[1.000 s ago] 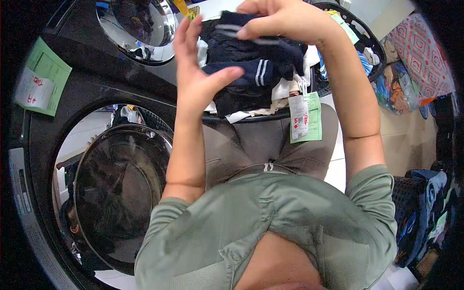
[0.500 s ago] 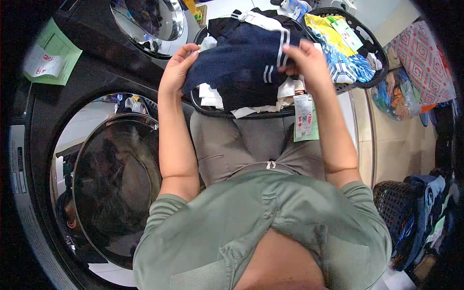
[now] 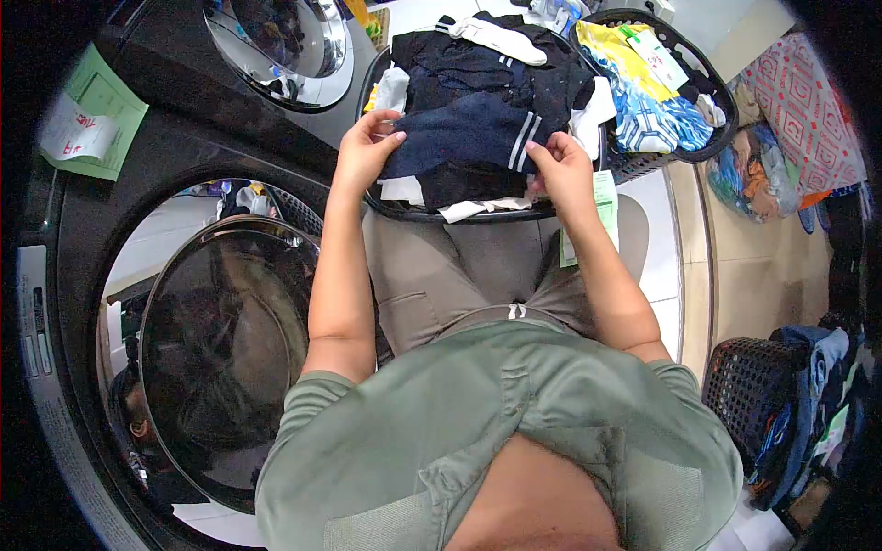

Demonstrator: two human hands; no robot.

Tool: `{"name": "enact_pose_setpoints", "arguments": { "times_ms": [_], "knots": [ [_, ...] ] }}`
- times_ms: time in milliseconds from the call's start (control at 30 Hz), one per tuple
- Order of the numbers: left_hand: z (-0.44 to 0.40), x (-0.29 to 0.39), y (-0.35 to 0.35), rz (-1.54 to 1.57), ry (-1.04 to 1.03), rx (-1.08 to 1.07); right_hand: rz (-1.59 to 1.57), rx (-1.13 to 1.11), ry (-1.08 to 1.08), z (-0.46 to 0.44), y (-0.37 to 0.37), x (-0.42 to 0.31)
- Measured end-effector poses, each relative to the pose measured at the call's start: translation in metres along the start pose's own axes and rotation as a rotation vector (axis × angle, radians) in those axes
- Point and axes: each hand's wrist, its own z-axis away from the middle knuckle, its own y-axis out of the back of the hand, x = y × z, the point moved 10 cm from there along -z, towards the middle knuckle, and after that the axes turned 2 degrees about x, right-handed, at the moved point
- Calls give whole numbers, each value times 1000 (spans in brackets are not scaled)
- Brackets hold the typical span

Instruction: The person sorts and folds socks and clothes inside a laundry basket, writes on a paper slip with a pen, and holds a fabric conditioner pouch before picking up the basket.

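Note:
A navy garment with two white stripes (image 3: 459, 138) lies flat across dark clothes in a black basket (image 3: 487, 219) in front of my knees. At its left end, my left hand (image 3: 369, 151) pinches the edge between thumb and fingers. My right hand (image 3: 562, 174) grips the striped end on the right. A white sock (image 3: 501, 39) rests on the dark clothes near the far side of the basket. Behind my right hand hangs a green slip (image 3: 606, 207), partly covered by it.
Two dark machines with round doors (image 3: 225, 358) (image 3: 276, 46) stand at the left. A second basket (image 3: 726, 119) with yellow and blue clothes is at the upper right. Farther right are a clear bag (image 3: 753, 174) of clothes and another basket (image 3: 744, 386) with jeans.
The navy garment, bunched and then stretched between my hands, now lies lower and flatter on the pile. My right hand has moved down and both hands hold its ends.

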Motion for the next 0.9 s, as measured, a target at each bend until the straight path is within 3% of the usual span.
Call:
{"name": "enact_pose_setpoints", "arguments": {
  "times_ms": [33, 67, 100, 133, 167, 233, 300, 367, 400, 500, 567, 633, 700, 767, 900],
  "knots": [
    [6, 26, 14, -320, -136, 191, -3, 3, 2, 1, -4, 1],
    [22, 67, 16, -570, -424, 370, -16, 92, 199, 6, -5, -19],
    [36, 90, 8, -309, -407, 331, -28, 181, 390, 18, -6, -36],
    [46, 82, -28, 116, -75, 53, 56, 114, 425, 30, -21, -50],
    [59, 92, -52, 251, -253, 24, 101, -22, 417, 41, -39, -52],
    [66, 72, -72, 223, -94, 14, 114, -153, 479, 55, -60, -53],
    [55, 55, -46, 206, -47, 178, -6, -16, 390, 41, -40, -35],
    [47, 56, -6, 376, 23, 296, -34, 142, 211, 26, -5, -18],
    [38, 55, 24, 261, 16, 327, 52, 127, 146, 15, -1, -7],
    [26, 92, 88, 584, -76, 415, 182, 61, -8, -10, -2, 17],
    [13, 109, 117, 483, -124, 403, 63, 128, -14, -11, -3, 13],
    [4, 117, 125, 407, -139, 363, 143, 151, -7, -12, -4, 5],
    [4, 137, 111, 190, -219, 301, 237, 113, 182, -18, -11, -10],
    [-7, 111, 84, 70, -95, 185, 129, 122, 226, -19, -18, -23],
    [3, 109, 26, -250, -99, 36, -85, -195, 208, 2, -75, -102]
  ]
}}
